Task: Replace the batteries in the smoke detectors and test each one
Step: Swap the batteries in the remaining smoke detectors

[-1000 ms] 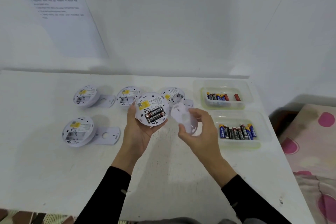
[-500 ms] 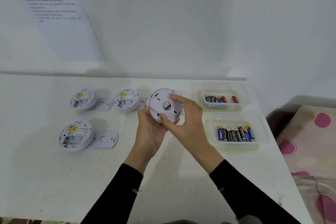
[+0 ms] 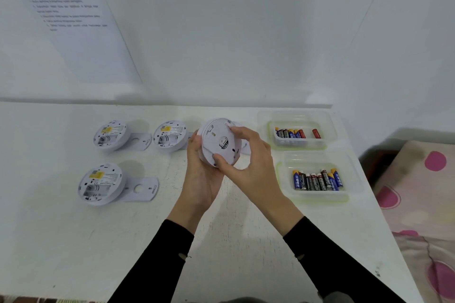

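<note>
Smoke detector (image 3: pixel 219 142) held over tabletop (image 3: pixel 73 241), both hands. Left hand (image 3: pixel 200 179) cups its left edge; right hand (image 3: pixel 248 165) grips its rim, thumb and fingers (image 3: pixel 242 131) curled.

Left of it, backs up:
- second detector (image 3: pixel 170 135), just beside
- third detector (image 3: pixel 110 135), farther left
- fourth detector (image 3: pixel 99 183), left and nearer the person

Right of it: far battery tray (image 3: pixel 298 115), near battery tray (image 3: pixel 320 198).

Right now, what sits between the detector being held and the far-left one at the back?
In the head view, between the held detector and the far-left detector lie a flat mounting plate and another open detector, yellow label up.

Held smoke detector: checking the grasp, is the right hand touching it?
Touching. Head view: thumb and fingers of the right hand curl onto the rim of the held smoke detector; the left hand cups it.
</note>
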Demonstrator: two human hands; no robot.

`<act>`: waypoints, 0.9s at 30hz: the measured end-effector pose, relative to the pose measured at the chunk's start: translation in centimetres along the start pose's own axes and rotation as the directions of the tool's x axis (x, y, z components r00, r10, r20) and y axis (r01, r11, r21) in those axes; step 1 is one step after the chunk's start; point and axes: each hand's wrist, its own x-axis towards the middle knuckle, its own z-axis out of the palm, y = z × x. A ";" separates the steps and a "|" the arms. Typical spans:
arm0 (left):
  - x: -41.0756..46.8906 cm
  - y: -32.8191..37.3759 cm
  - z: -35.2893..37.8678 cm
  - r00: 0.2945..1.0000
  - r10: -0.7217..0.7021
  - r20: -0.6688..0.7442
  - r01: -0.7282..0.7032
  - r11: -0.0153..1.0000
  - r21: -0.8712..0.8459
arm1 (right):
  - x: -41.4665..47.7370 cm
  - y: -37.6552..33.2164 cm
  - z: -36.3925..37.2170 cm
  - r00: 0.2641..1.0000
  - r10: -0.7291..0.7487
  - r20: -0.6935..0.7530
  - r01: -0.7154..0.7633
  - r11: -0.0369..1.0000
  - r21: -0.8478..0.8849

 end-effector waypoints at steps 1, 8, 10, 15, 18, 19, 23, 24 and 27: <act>0.1 0.0 -0.1 1.000 -0.019 0.013 0.019 1.000 -0.008 | 0.1 0.1 -0.1 1.000 -0.002 0.007 0.002 1.000 0.000; 0.3 1.0 -1.2 0.981 -0.130 0.147 0.148 0.981 -0.124 | 0.5 -0.2 -1.2 0.997 -0.049 0.068 0.049 0.999 -0.009; 0.4 1.3 -1.5 0.969 -0.140 0.205 0.174 0.971 -0.164 | 0.5 -0.3 -1.4 0.994 -0.057 0.089 0.058 0.998 -0.007; 0.4 1.5 -1.2 0.953 -0.122 0.277 0.181 0.963 -0.198 | 0.8 -0.2 -1.4 0.990 -0.111 0.088 0.117 0.990 -0.072; 0.6 1.5 -0.5 0.964 -0.119 0.236 0.167 0.966 -0.195 | 1.0 -0.3 -1.6 0.988 -0.114 0.100 0.121 0.990 -0.067; 0.6 1.5 -0.3 0.967 -0.129 0.221 0.172 0.967 -0.188 | 1.1 -0.3 -1.7 0.990 -0.116 0.086 0.121 0.991 -0.060; 0.8 1.5 0.3 0.973 -0.135 0.189 0.163 0.976 -0.143 | 1.4 -0.5 -2.3 0.995 -0.073 0.073 0.073 0.997 -0.002; 0.9 1.6 0.4 0.974 -0.132 0.182 0.158 0.978 -0.135 | 1.5 -0.5 -2.5 0.994 -0.076 0.076 0.076 0.997 0.002; 1.0 1.8 0.8 0.983 -0.109 0.146 0.130 0.981 -0.141 | 1.7 -0.3 -2.7 0.991 -0.101 0.090 0.102 0.995 -0.009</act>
